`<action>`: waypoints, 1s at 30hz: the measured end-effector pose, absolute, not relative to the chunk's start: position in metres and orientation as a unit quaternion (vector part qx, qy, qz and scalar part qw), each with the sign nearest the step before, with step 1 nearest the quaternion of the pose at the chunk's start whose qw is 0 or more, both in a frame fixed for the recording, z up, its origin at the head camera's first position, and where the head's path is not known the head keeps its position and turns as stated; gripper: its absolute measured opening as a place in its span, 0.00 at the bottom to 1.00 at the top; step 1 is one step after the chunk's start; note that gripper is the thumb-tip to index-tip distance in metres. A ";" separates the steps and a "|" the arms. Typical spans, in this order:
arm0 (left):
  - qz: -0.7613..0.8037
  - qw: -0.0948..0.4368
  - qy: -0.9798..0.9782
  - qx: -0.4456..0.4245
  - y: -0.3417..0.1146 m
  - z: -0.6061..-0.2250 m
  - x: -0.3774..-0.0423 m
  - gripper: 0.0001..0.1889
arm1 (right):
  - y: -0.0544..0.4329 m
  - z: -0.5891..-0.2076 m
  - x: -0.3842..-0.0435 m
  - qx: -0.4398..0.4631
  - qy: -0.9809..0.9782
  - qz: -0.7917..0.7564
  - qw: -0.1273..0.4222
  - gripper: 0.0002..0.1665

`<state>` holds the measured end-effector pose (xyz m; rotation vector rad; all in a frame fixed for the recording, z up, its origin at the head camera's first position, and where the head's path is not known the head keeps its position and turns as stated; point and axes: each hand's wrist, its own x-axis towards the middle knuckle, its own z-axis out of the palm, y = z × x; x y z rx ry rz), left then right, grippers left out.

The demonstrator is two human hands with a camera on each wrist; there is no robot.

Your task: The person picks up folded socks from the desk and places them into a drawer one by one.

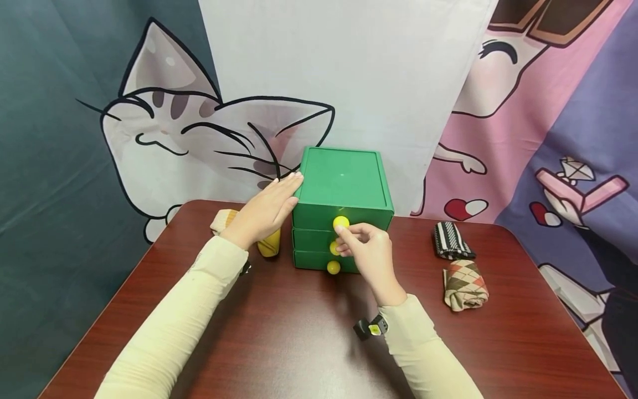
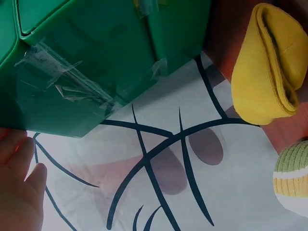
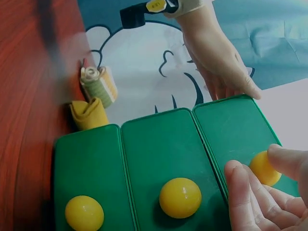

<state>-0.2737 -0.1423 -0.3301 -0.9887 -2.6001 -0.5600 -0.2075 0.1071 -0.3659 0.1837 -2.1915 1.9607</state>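
Note:
A green three-drawer box (image 1: 344, 180) stands on the table, its drawers fitted with round yellow knobs. My left hand (image 1: 266, 209) lies with straight fingers against the box's upper left edge; the right wrist view also shows that hand (image 3: 214, 60) at the box's side. At the top drawer, my right hand (image 1: 371, 252) pinches the yellow knob (image 1: 341, 222) between thumb and fingers. The middle knob (image 3: 180, 198) and the bottom knob (image 3: 84, 213) are free of the fingers. All three drawer fronts sit flush.
Left of the box lie a rolled yellow sock (image 2: 264, 67) and a rolled striped sock (image 2: 292, 178). To the right are a black-and-white striped folded sock (image 1: 452, 241) and a rolled argyle sock (image 1: 465, 285). A printed cloth (image 1: 349, 72) hangs behind the brown table (image 1: 309, 332).

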 end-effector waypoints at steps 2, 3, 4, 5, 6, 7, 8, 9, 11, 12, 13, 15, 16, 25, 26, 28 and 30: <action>-0.195 0.152 -0.906 -0.344 -0.142 -0.329 -0.273 0.28 | 0.107 -0.365 -0.209 0.062 -0.740 0.663 0.096 0.19; -0.194 0.153 -0.906 -0.343 -0.142 -0.329 -0.273 0.28 | 0.107 -0.365 -0.209 0.062 -0.740 0.663 0.095 0.19; -0.193 0.154 -0.906 -0.343 -0.142 -0.329 -0.273 0.28 | 0.107 -0.365 -0.209 0.062 -0.740 0.664 0.094 0.19; -0.192 0.154 -0.907 -0.342 -0.142 -0.328 -0.273 0.28 | 0.107 -0.364 -0.209 0.061 -0.739 0.664 0.093 0.19; -0.190 0.154 -0.907 -0.341 -0.142 -0.328 -0.272 0.29 | 0.107 -0.364 -0.209 0.060 -0.739 0.665 0.092 0.20; -0.187 0.155 -0.908 -0.341 -0.142 -0.329 -0.273 0.29 | 0.107 -0.364 -0.209 0.060 -0.739 0.665 0.092 0.20; -0.184 0.156 -0.909 -0.340 -0.142 -0.329 -0.273 0.29 | 0.107 -0.365 -0.209 0.060 -0.740 0.664 0.092 0.20; -0.182 0.156 -0.910 -0.339 -0.141 -0.329 -0.272 0.29 | 0.107 -0.366 -0.209 0.059 -0.741 0.662 0.094 0.21; -0.179 0.157 -0.911 -0.337 -0.141 -0.330 -0.273 0.29 | 0.107 -0.368 -0.208 0.058 -0.747 0.655 0.096 0.22; -0.176 0.158 -0.911 -0.337 -0.141 -0.331 -0.273 0.30 | 0.108 -0.369 -0.207 0.058 -0.752 0.650 0.096 0.22; -0.174 0.159 -0.912 -0.337 -0.140 -0.332 -0.273 0.30 | 0.108 -0.371 -0.207 0.058 -0.757 0.643 0.095 0.23; -0.169 0.164 -0.911 -0.339 -0.140 -0.333 -0.273 0.30 | 0.109 -0.375 -0.205 0.057 -0.768 0.631 0.093 0.23; -0.165 0.167 -0.911 -0.339 -0.139 -0.333 -0.274 0.30 | 0.109 -0.377 -0.204 0.056 -0.775 0.623 0.091 0.23; -0.147 0.191 -0.910 -0.337 -0.138 -0.336 -0.276 0.30 | 0.115 -0.396 -0.203 0.014 -0.819 0.571 0.057 0.25; -0.148 0.192 -0.910 -0.337 -0.138 -0.336 -0.275 0.30 | 0.115 -0.398 -0.203 0.010 -0.821 0.568 0.048 0.26; -0.150 0.198 -0.908 -0.338 -0.138 -0.337 -0.276 0.30 | 0.114 -0.402 -0.204 0.008 -0.822 0.569 0.031 0.26; -0.153 0.202 -0.906 -0.338 -0.137 -0.338 -0.276 0.29 | 0.113 -0.405 -0.205 0.008 -0.814 0.581 0.013 0.26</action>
